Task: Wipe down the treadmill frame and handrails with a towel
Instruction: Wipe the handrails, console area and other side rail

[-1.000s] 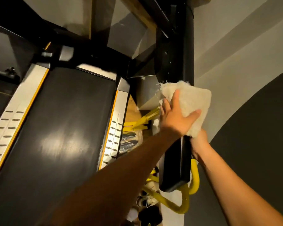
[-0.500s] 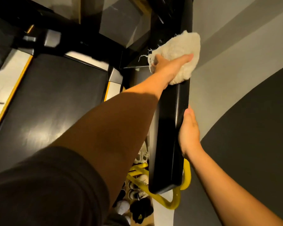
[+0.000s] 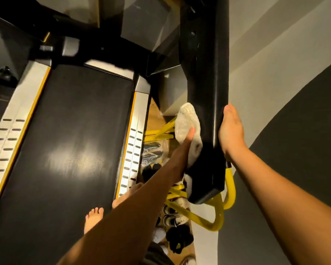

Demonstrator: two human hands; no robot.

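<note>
The treadmill's black right handrail (image 3: 208, 88) runs from the top of the head view down to its blunt end near the yellow tubing. A cream towel (image 3: 187, 123) is pressed flat against the rail's left face by my left hand (image 3: 187, 142), whose fingers lie on the cloth. On the opposite, right edge of the rail, my right hand (image 3: 230, 131) is wrapped around it, fingers hidden behind. The black running belt (image 3: 65, 140) lies below on the left, between silver side rails (image 3: 134, 142).
Yellow tube frame (image 3: 216, 217) sits under the rail's end. Several shoes (image 3: 172, 217) lie on the wooden floor between treadmill and wall. My bare feet (image 3: 94, 217) stand on the belt. A grey-and-dark wall (image 3: 285, 92) is close on the right.
My left hand slid the towel from the upper rail back down and onto its left side. My right hand shifted slightly along the rail's right edge.
</note>
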